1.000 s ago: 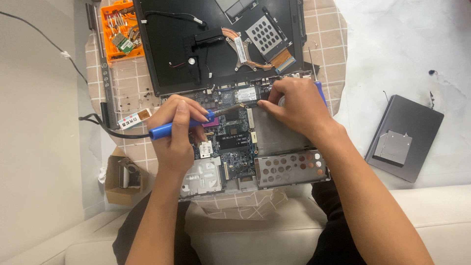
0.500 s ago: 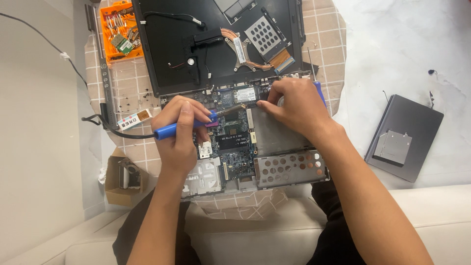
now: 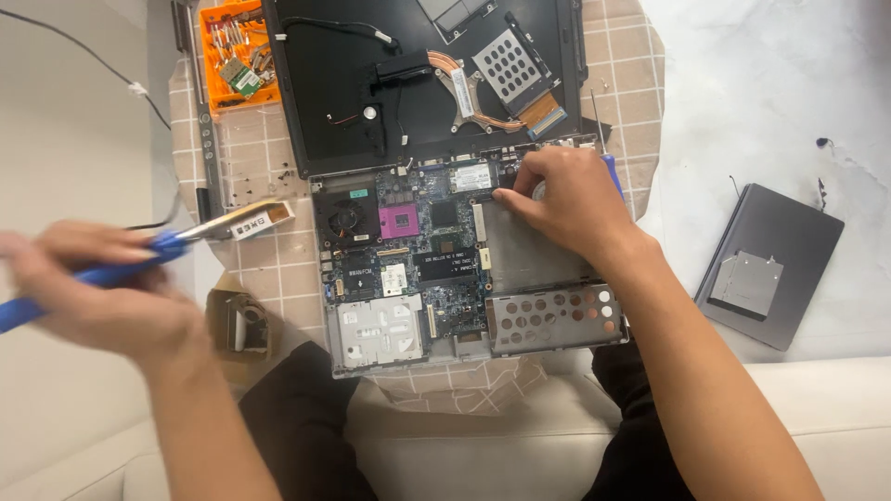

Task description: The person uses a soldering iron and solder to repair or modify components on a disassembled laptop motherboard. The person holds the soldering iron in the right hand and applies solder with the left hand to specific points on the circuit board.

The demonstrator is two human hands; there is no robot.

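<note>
An opened laptop base with a bare circuit board [image 3: 436, 250] lies on a round checked tablecloth [image 3: 278, 269]. My right hand [image 3: 566, 199] rests on the board's upper right, fingertips pinching near a small card, with a blue-handled tool tucked under the palm. Far off to the left of the board, blurred by motion, my left hand [image 3: 93, 292] holds a blue-handled screwdriver [image 3: 88, 278] with its tip pointing toward the table's left edge. The black laptop lid shell [image 3: 418, 74] with a copper heat pipe lies behind the board.
An orange tray [image 3: 237, 51] of screws and small parts sits at the back left. A grey drive unit [image 3: 766, 264] lies on the white surface to the right. A small brown box [image 3: 241, 325] stands at the table's left front edge. A black cable crosses the left.
My left hand has pulled away from the board, swinging the blue screwdriver far to the left. My right hand has stayed on the board's upper right.
</note>
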